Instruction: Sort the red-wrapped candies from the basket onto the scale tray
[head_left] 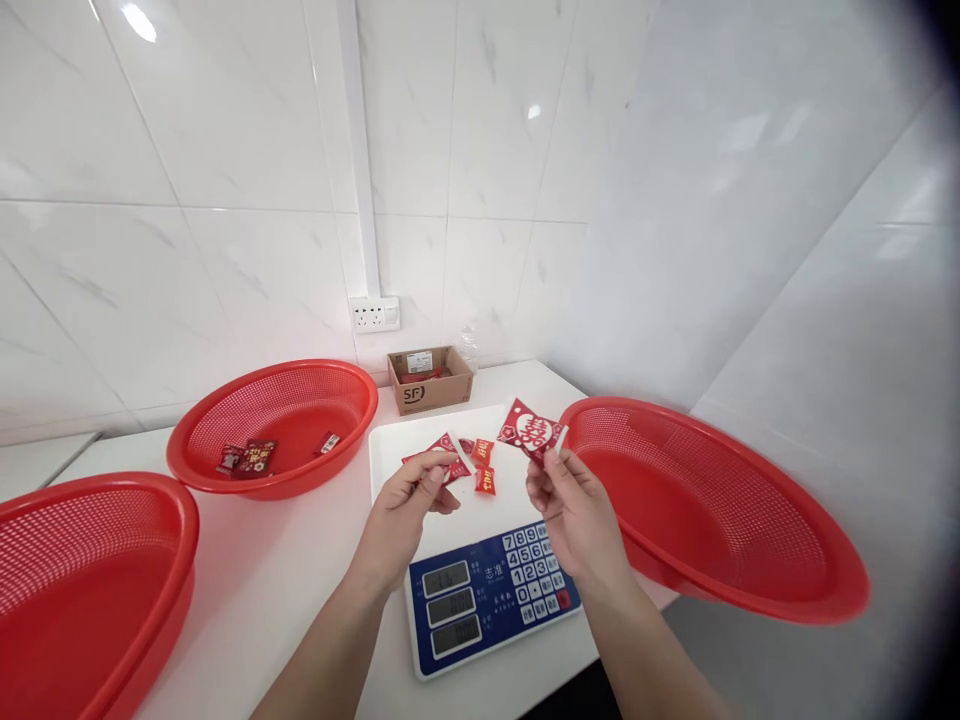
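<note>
My left hand (pixel 409 505) pinches a red and white snack packet (pixel 442 455) just above the white pan of a digital scale (pixel 390 450). My right hand (pixel 574 505) pinches a larger red packet with white lettering (pixel 531 430) by its lower corner, lifted over the scale's right edge. Two small orange-red candies (pixel 484 466) lie on the pan between my hands. The scale's blue keypad and displays (pixel 491 590) face me.
A red mesh basket (pixel 720 500) sits right of the scale. Another red basket (pixel 277 425) at the back left holds a few dark packets. A third red basket (pixel 82 580) is near left. A small cardboard box (pixel 430 378) stands against the tiled wall.
</note>
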